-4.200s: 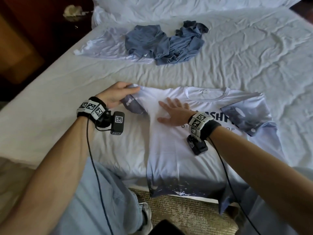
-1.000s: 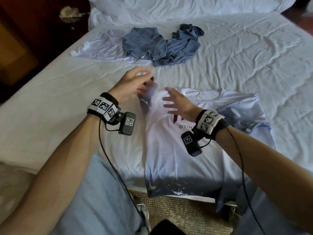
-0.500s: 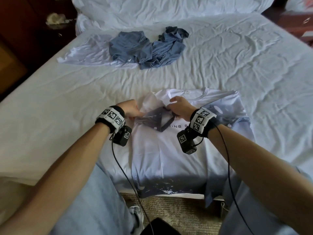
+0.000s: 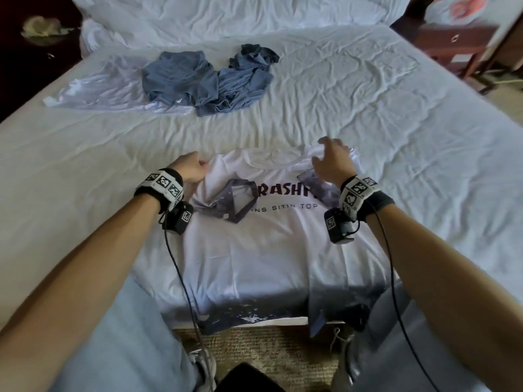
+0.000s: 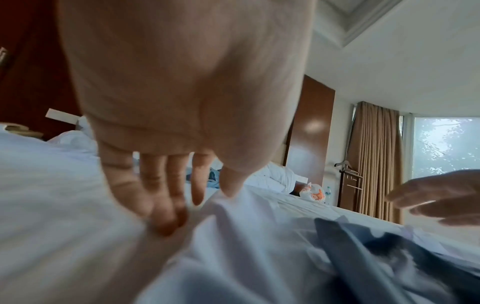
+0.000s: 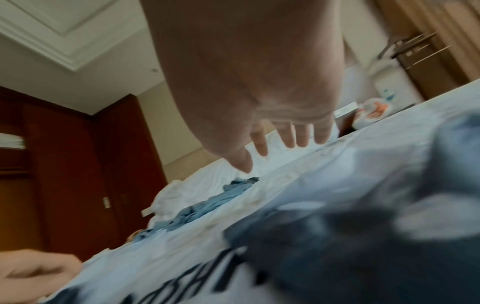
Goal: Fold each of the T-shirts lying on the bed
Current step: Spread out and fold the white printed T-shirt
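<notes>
A white T-shirt (image 4: 263, 250) with black lettering lies face up at the bed's near edge, its dark-printed hem hanging over. Its left sleeve (image 4: 232, 202) is folded in across the chest. My left hand (image 4: 202, 168) is at the shirt's left shoulder fold. In the left wrist view, my left hand (image 5: 197, 207) pinches a ridge of white cloth between thumb and fingertips (image 5: 166, 222). My right hand (image 4: 328, 154) hovers with fingers spread over the right shoulder and dark sleeve (image 4: 317, 182), holding nothing. In the right wrist view, my right hand (image 6: 280, 148) stays clear of the cloth.
Crumpled blue-grey shirts (image 4: 209, 80) lie far back on the bed, partly on another white shirt (image 4: 113, 91). Pillows (image 4: 226, 15) line the head end. A wooden nightstand (image 4: 458, 43) stands at the far right. My legs and shoes (image 4: 203, 366) are against the near edge.
Both hands were holding the left sleeve over the chest; it now lies folded there. My right hand let go and moved right to the other shoulder. My left hand shifted to the left shoulder fold.
</notes>
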`<act>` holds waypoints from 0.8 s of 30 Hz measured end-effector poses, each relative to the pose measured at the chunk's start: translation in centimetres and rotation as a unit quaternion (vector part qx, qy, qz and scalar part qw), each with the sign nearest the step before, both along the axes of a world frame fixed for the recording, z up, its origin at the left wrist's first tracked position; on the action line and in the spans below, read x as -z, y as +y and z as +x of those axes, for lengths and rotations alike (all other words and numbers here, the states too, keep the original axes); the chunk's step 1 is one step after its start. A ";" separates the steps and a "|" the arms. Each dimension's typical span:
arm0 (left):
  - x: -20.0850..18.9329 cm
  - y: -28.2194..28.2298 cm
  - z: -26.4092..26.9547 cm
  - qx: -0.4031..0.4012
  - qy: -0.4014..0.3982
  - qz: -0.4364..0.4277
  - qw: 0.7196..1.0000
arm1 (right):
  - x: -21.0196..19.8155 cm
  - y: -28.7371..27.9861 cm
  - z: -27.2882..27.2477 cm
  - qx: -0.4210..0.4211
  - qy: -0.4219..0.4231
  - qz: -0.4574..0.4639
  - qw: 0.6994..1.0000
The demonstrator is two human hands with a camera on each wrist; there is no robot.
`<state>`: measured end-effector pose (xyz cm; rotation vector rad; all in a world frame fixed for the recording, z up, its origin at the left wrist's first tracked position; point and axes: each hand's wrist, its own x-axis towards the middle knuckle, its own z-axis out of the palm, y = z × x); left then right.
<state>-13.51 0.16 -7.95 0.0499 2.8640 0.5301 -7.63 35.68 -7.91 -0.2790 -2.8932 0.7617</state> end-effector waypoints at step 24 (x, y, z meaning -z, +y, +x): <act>0.2 1.5 -2.7 -0.035 0.018 -0.028 0.999 | 1.0 8.9 -4.1 0.124 -0.031 -0.115 0.985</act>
